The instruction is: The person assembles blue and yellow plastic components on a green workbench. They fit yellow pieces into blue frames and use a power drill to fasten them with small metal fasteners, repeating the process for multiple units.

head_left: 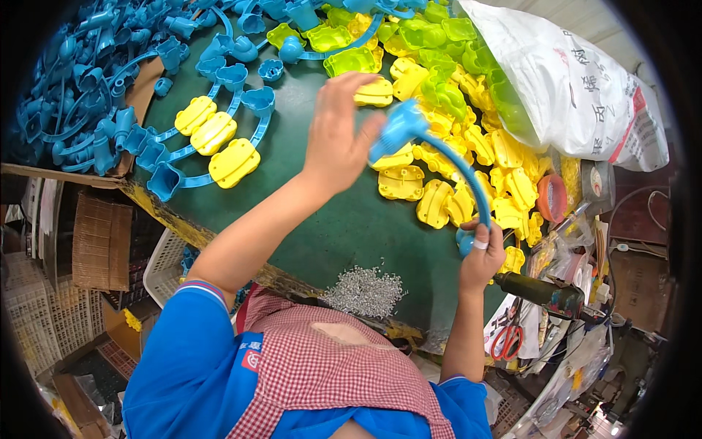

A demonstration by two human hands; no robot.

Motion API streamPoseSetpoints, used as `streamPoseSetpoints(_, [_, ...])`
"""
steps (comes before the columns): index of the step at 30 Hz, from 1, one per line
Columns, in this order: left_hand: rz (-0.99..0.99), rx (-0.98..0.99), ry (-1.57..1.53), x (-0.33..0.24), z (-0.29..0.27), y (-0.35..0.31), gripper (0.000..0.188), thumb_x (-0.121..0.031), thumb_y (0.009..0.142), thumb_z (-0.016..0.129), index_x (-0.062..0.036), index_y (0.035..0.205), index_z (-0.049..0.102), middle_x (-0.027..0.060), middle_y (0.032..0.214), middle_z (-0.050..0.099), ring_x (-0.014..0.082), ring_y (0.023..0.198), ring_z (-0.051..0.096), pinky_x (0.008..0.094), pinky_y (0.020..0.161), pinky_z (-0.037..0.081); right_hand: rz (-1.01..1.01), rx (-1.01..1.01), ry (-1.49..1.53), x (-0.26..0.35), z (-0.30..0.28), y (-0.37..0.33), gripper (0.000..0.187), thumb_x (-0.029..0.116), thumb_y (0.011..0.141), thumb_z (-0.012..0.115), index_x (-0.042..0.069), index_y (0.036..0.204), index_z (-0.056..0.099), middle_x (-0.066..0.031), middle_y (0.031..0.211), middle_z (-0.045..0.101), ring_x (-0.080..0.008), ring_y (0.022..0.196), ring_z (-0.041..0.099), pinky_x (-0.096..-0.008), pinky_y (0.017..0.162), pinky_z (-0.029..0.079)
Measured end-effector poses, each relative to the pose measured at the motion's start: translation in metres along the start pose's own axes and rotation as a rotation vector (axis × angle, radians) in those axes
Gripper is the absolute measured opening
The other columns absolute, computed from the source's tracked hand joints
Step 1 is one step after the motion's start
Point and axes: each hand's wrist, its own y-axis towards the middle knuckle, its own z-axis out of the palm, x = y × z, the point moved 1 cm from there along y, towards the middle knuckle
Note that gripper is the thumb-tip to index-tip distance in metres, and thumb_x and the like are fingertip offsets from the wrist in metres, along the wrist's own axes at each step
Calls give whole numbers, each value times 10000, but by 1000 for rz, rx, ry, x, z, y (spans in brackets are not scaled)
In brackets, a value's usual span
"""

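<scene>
A blue curved plastic piece (466, 170) is held up above the table, with a cup-like socket at its far end that is blurred by motion. My right hand (482, 257) grips the near end of this piece; a white wrap shows on one finger. Close beside the far socket is my left hand (341, 132), its fingers stretched and the thumb apart, with nothing seen in it. Whether the thumb touches the socket I cannot tell. Under the raised piece lie loose yellow plastic shells (401, 183). To the left, three yellow shells (213, 133) rest across blue curved pieces (259, 130).
Blue parts (88, 95) fill a cardboard box at the left. Green shells (420, 35) and a white sack (570, 80) lie at the far right. Small metal screws (364, 291) are heaped at the near edge. A dark cylindrical tool (537, 291) and red-handled scissors (507, 341) sit at right.
</scene>
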Motion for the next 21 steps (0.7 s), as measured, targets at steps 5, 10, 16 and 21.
streamPoseSetpoints(5, [-269,567,136,31,61,-44,634,-313,812,686,-27,1309,416,174,1298,491,351,1240,427,416,1026,376,260,-118,535,20,25,0,272,240,977,525,-25,941,574,-68,693,595,-105,689,529,-242,690,432])
streamPoseSetpoints(10, [-913,441,-656,14,34,-46,567,-312,898,607,-63,1345,361,114,1311,501,282,1212,495,434,958,457,399,22,726,42,34,-5,242,219,972,525,-8,896,561,-68,754,594,-135,762,548,-289,735,452])
streamPoseSetpoints(16, [-1275,132,-1526,-40,-19,-77,444,-146,962,468,-73,1367,300,104,1298,502,250,1181,547,416,946,492,280,208,458,76,79,-22,193,163,947,560,-9,861,566,-16,729,573,-74,673,495,-225,607,408])
streamPoseSetpoints(21, [-1178,24,-1538,-52,-36,-79,558,45,846,521,-45,1365,337,124,1277,525,236,1143,573,363,971,474,179,240,438,81,84,-23,215,186,901,643,-2,828,570,18,661,503,-55,609,423,-214,539,351])
